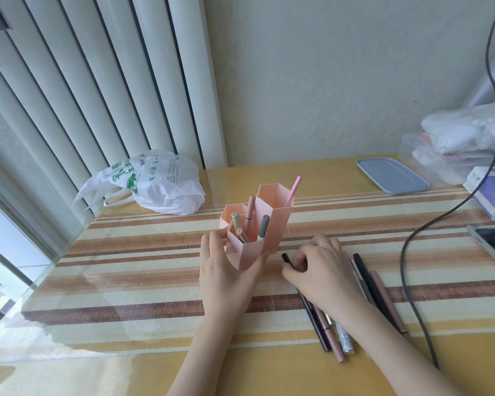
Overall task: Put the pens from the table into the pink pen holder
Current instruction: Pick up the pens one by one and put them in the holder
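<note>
Pink pen holder [272,224]: smooth plastic, hexagonal tubes of stepped heights joined together, standing upright approx. centre of desk [132,281]. Tall rear tube holds one pink pen [293,190], leaning right. Low front tube holds a grey-capped pen [263,227], a gold-capped one and others; exact count unclear.

Left hand [226,270]: grip wrapped round the front tube's base, thumb on left face, fingers on right.

Right hand [320,267]: grip pinched on a black pen [287,260] just right of the holder; pen's far end shows beyond the fingertips.

Loose pens [337,330] lie side by side under and beside the right wrist, black, pink, one glittery silver, tips near the front edge.

Desk surface: glossy clear sheet over striped woven cloth. Open room left and front of holder. Crumpled white plastic bag [160,187] at rear left, flat blue lid [392,178] rear right, black cable [412,281] looping down the right side.
</note>
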The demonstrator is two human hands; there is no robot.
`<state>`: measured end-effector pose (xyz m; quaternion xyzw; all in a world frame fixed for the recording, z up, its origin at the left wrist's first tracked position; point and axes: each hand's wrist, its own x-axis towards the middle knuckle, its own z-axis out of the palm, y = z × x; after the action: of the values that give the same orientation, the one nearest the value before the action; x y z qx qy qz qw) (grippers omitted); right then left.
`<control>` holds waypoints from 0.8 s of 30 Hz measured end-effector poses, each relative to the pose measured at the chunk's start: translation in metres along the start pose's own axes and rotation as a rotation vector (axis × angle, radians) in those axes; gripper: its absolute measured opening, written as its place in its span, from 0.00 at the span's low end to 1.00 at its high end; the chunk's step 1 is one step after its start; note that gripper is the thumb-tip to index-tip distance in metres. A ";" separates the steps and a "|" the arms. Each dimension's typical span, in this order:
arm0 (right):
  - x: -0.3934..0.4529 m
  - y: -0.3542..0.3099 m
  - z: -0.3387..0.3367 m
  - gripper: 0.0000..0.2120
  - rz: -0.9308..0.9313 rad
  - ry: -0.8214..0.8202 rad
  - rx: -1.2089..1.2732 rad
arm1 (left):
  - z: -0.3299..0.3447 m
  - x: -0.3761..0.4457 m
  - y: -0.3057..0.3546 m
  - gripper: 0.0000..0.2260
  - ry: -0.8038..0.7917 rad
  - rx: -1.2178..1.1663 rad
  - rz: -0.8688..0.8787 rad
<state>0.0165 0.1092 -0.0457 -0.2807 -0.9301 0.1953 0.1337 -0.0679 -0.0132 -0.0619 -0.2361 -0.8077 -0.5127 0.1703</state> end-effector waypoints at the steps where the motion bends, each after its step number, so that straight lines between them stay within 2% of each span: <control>1: 0.001 0.001 -0.002 0.11 0.030 0.020 0.151 | 0.000 0.000 0.000 0.25 -0.001 -0.003 -0.004; 4: 0.004 0.001 -0.013 0.08 0.105 0.026 0.568 | 0.000 0.001 -0.002 0.24 -0.008 -0.019 -0.021; 6: 0.006 0.001 -0.019 0.08 0.134 0.007 0.751 | 0.000 0.002 -0.003 0.24 -0.006 -0.032 -0.038; 14: 0.008 0.006 -0.020 0.02 0.080 0.019 1.058 | 0.000 0.002 -0.005 0.24 0.009 -0.014 -0.054; 19: 0.010 0.007 -0.029 0.13 0.167 -0.115 1.488 | 0.000 0.002 -0.005 0.24 0.007 -0.016 -0.062; 22: 0.012 0.010 -0.032 0.09 0.108 -0.224 1.430 | 0.000 0.003 -0.005 0.24 0.001 -0.010 -0.069; 24: 0.011 0.012 -0.031 0.12 0.113 -0.269 1.337 | 0.000 0.002 -0.005 0.24 -0.002 -0.007 -0.069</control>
<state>0.0240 0.1336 -0.0218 -0.1592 -0.6021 0.7676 0.1512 -0.0725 -0.0140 -0.0645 -0.2094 -0.8137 -0.5207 0.1510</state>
